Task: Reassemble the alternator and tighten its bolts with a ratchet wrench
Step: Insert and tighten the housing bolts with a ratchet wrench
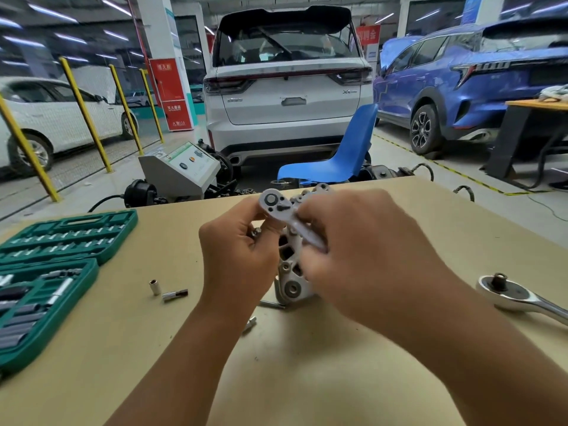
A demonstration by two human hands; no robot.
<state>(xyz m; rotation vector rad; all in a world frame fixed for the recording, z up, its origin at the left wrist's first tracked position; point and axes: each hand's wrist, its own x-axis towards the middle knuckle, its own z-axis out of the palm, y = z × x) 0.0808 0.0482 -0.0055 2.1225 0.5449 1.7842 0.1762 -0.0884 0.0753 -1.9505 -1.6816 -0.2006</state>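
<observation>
Where cars (285,87) stand parked, tan workbench (307,379) in garage.

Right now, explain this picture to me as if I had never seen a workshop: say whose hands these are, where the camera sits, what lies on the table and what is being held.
There is no machine here. The camera is worn on a person's head and looks forward and down, so the two bare arms are that person's own. The left hand and the right hand together hold a small ratchet wrench over the alternator, a grey metal car part standing on the tan table. The right hand's fingers curl round the wrench's handle; the left hand's pinch near its head. On the left lies an open green case of sockets, with two loose sockets beside it. A bigger ratchet wrench lies on the right. Behind the table are a blue chair and parked cars.
</observation>
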